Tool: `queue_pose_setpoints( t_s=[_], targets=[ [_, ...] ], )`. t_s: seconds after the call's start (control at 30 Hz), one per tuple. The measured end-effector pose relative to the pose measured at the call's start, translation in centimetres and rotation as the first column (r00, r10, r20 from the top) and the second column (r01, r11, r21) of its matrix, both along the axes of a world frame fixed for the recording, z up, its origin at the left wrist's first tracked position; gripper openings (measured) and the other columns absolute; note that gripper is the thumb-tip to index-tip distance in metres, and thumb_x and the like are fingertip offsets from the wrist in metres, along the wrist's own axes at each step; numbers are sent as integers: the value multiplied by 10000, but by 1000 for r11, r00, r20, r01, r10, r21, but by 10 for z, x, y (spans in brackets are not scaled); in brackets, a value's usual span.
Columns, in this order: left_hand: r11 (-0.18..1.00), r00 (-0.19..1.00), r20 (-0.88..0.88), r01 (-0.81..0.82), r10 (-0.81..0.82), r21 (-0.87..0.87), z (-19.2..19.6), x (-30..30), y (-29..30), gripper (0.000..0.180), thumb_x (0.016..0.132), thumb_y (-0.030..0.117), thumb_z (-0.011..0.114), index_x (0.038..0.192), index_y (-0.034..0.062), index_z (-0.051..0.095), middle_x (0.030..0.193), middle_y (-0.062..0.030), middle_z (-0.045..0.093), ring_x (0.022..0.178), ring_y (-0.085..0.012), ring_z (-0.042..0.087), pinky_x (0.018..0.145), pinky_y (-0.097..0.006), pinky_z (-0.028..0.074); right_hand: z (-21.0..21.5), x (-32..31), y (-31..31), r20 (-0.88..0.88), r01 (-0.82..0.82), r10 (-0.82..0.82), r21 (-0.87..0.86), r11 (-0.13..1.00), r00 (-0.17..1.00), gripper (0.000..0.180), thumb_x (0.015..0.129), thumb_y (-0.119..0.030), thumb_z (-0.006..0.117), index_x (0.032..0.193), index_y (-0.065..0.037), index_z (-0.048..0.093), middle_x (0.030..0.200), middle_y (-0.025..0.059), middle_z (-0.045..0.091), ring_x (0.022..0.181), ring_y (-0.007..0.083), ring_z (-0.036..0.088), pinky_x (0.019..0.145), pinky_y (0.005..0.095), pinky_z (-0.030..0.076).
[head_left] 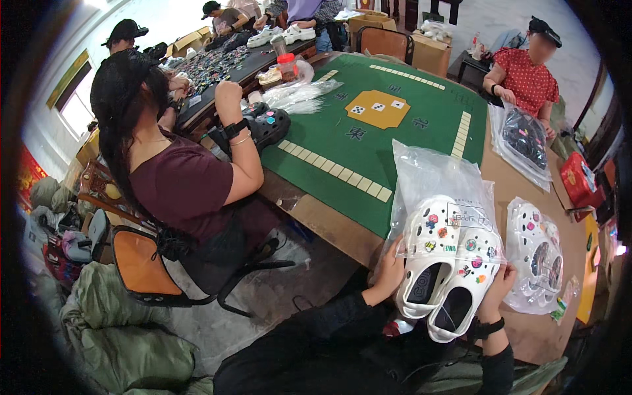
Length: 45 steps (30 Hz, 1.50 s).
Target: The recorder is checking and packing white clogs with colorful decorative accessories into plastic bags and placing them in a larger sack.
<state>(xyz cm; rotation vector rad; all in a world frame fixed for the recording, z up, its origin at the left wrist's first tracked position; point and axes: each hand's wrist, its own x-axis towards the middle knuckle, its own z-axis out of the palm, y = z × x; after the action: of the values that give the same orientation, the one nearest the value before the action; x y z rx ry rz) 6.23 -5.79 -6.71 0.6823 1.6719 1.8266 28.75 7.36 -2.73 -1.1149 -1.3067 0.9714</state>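
Observation:
In front of me is a pair of white clogs [411, 266] with colourful charms on the toes. Their toe ends lie inside a clear plastic bag [421, 172], while the open heels stick out toward me. My left hand [388, 273] grips the bag's mouth at the left side of the shoes. On the opposite side my right hand [497, 286] is closed on the bag's edge, next to the right clog. A dark band circles my right wrist. To the right, another bagged white pair of clogs [534, 257] lies on the table.
A green mat [316, 141] printed with tile patterns covers much of the brown table [523, 336]. At left, a person [178, 158] handles a dark clog [271, 125]. Across, a person in red [526, 79] holds bagged dark shoes [523, 138]. A red box [580, 179] stands at right.

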Motion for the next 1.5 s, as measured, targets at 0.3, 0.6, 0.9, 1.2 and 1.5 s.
queue_pose_setpoints(
  t_s=[0.3,0.6,0.9,1.2,1.5],
  targets=[
    [999,998,-68,-3,0,-43,-4,-1,3,390,903,37,372,1291,9,407,1175,-193,542,1102,-277,514,935,-313,372,-14,16,15,413,-49,65,-50,998,908,145,916,-114,428,916,31,439,834,120,475,775,189,451,740,301,393],
    [995,990,-122,-63,72,76,15,1,-1,378,940,106,365,1297,-20,368,1310,-175,421,1227,-249,384,1023,-321,279,15,2,-9,775,-98,64,-3,995,628,172,895,-145,448,879,25,472,752,270,547,745,438,533,634,462,407],
    [997,994,-91,66,-62,34,35,1,-8,410,946,110,359,1342,5,328,1336,-153,406,1230,-237,386,1025,-303,274,48,9,-21,970,-138,-29,64,988,241,210,877,-198,471,854,1,535,739,241,592,667,414,571,586,490,414],
    [991,989,-93,124,-119,50,23,-1,-9,444,950,124,361,1370,4,278,1374,-136,371,1240,-207,370,1023,-286,271,102,19,-81,773,-285,309,-173,943,555,226,824,-102,555,1025,0,564,928,211,598,920,367,574,781,405,454],
    [988,992,9,127,-128,90,-3,1,3,448,934,122,430,1345,-12,312,1269,-152,462,1164,-213,433,986,-301,321,78,31,-130,616,-589,623,-298,751,482,1167,438,-169,845,1399,-59,191,1356,212,293,1236,332,372,1017,385,313]
  ],
)
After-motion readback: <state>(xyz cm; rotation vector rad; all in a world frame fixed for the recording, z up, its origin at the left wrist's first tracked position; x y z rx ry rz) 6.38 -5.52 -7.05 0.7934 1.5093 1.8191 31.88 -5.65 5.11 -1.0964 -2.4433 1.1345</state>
